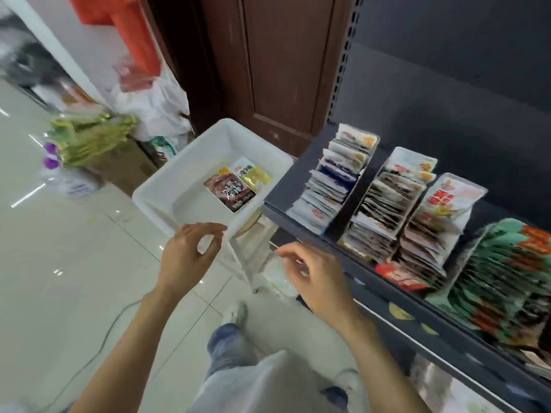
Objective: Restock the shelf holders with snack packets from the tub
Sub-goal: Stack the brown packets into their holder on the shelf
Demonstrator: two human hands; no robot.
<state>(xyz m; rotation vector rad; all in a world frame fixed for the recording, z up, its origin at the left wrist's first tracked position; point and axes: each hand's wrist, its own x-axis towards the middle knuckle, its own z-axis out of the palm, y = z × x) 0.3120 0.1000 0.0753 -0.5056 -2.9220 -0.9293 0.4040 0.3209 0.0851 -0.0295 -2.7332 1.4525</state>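
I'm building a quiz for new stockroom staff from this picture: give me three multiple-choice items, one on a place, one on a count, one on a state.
1. Where is the white tub?
A. left of the shelf
B. on the shelf
C. behind the door

2. How many packets show in the tub?
A. none
B. two
C. ten

3. What do the left hand and right hand hold?
A. a packet each
B. the tub
C. nothing

Key: 1 A, it stands beside the shelf's end. 2 B, a dark one and a yellow-white one. 3 C, both hands' fingers curl loosely, empty.
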